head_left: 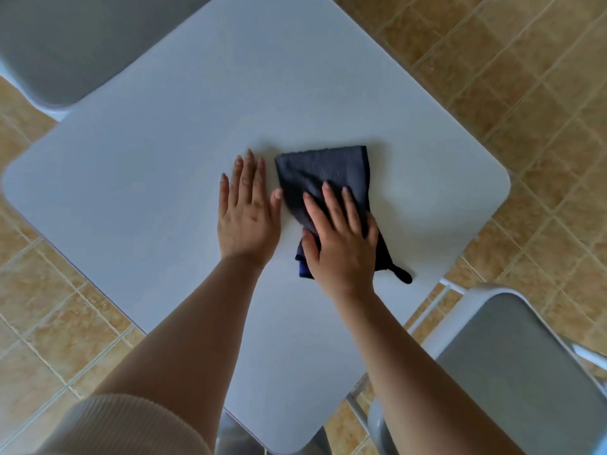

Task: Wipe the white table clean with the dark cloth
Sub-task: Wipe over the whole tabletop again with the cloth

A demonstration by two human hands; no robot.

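A dark blue-grey cloth (323, 170), folded into a rough rectangle with a small hanging loop at its near right corner, lies near the middle of the white table (157, 165). My right hand (343, 241) presses flat on the cloth's near half, fingers spread on top and thumb at its left edge. Just to the left of the cloth, my left hand (248, 211) rests palm down on the bare tabletop with fingers apart, its thumb tip almost touching the cloth. The part of the cloth under my right palm is hidden.
The square table has rounded corners and stands on a tan tiled floor (525, 93). A grey chair seat (75, 44) sits at the far left, tucked against the table, and another grey chair seat (522, 372) at the near right.
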